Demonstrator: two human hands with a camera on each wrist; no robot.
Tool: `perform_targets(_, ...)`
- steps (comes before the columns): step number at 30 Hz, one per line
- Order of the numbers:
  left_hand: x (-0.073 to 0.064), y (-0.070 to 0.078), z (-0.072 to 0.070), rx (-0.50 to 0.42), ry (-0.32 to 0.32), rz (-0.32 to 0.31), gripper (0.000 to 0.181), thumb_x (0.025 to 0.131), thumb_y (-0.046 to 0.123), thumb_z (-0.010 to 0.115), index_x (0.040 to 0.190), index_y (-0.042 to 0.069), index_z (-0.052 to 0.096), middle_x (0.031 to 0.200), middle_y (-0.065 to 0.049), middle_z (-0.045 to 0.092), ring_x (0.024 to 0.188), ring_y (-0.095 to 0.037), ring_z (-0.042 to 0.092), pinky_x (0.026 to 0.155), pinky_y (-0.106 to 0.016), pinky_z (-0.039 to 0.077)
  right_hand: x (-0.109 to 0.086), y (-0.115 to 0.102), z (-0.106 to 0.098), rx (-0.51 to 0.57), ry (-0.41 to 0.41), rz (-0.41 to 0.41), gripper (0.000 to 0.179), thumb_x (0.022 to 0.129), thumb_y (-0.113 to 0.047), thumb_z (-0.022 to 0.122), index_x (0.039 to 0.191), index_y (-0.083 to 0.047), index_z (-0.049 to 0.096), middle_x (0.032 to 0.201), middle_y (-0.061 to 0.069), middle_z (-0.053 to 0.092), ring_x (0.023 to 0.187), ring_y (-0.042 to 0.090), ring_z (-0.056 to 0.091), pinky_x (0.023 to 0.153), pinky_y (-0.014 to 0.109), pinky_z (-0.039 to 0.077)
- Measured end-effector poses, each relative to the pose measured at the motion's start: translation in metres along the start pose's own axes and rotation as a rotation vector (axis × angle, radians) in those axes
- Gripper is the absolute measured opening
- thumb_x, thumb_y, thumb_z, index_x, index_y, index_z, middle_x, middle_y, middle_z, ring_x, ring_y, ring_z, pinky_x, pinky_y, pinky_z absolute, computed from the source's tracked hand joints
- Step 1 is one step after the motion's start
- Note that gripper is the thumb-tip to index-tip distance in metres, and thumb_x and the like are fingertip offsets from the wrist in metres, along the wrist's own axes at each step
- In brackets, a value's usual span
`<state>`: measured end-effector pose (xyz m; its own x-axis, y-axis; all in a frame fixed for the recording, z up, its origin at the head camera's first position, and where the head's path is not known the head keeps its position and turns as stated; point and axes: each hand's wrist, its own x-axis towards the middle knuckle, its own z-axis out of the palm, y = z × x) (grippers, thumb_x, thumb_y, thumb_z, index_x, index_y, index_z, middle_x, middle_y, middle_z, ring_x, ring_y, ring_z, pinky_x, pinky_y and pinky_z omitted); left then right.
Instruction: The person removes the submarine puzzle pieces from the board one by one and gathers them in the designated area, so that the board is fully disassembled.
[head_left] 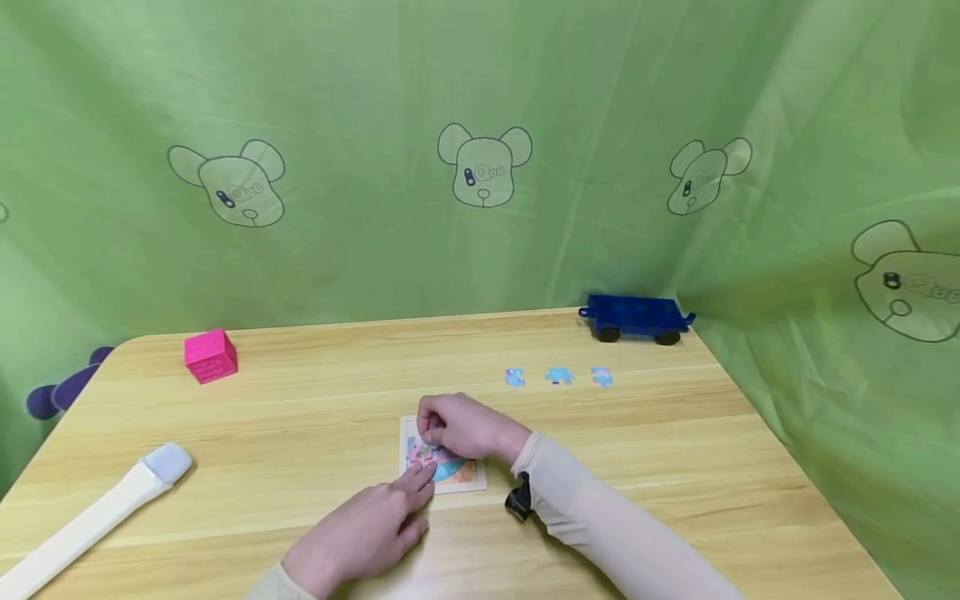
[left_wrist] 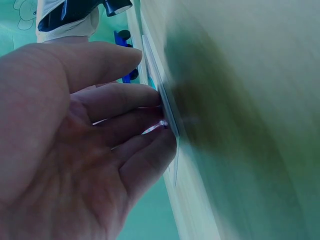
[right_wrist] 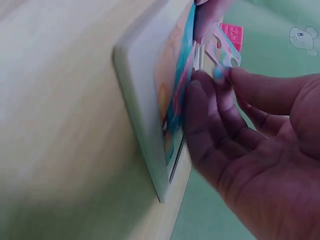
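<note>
White-bordered, the puzzle board [head_left: 461, 487] lies flat on the wooden table [head_left: 300, 408], your left hand [head_left: 367, 527] resting extended fingers on its near-left part while your right hand [head_left: 468, 427] pinches a puzzle piece [right_wrist: 225, 51] at its far-left part, 3 loose pieces [head_left: 559, 376] lying beyond.

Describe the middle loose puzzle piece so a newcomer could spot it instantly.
On the pale wood-grain table, a dark-blue wheeled toy wagon stands at the far right corner. Nearer and leftward lies a flat light-blue jigsaw piece, between two other flat light-blue jigsaw pieces but visibly wider than either.
</note>
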<state>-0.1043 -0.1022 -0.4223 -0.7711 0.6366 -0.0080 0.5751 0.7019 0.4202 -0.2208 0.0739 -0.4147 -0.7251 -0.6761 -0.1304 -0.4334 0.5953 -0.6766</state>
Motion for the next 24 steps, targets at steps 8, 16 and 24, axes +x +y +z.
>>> perform_targets(8,0.001,-0.002,-0.001,0.009,0.008,-0.002,0.044,0.098,0.018,0.058,0.135,-0.006,0.055,0.149,-0.017,0.042,0.135,-0.031,0.041,0.107,-0.045,0.038,-0.010,0.007,-0.019,0.045,0.093,-0.003,0.007,0.096,-0.003,0.061,0.095,-0.008,0.066,0.083,-0.002,0.062,0.076,0.013,0.059,0.071,0.027,0.052)
perform_targets(16,0.000,-0.003,-0.002,-0.007,0.003,-0.016,0.045,0.099,0.019,0.058,0.137,-0.005,0.053,0.150,-0.016,0.040,0.137,-0.032,0.039,0.108,-0.047,0.036,-0.030,0.032,-0.039,0.106,0.151,0.016,0.010,0.094,0.001,0.060,0.094,-0.007,0.067,0.081,0.002,0.062,0.075,0.019,0.061,0.067,0.029,0.054)
perform_targets(24,-0.001,-0.002,0.002,-0.004,-0.010,-0.018,0.045,0.100,0.021,0.057,0.137,-0.004,0.054,0.151,-0.014,0.039,0.138,-0.030,0.037,0.108,-0.047,0.036,-0.054,0.057,-0.048,0.011,0.173,0.066,0.013,0.093,0.005,0.057,0.092,-0.006,0.066,0.082,0.000,0.061,0.074,0.015,0.058,0.069,0.032,0.052)
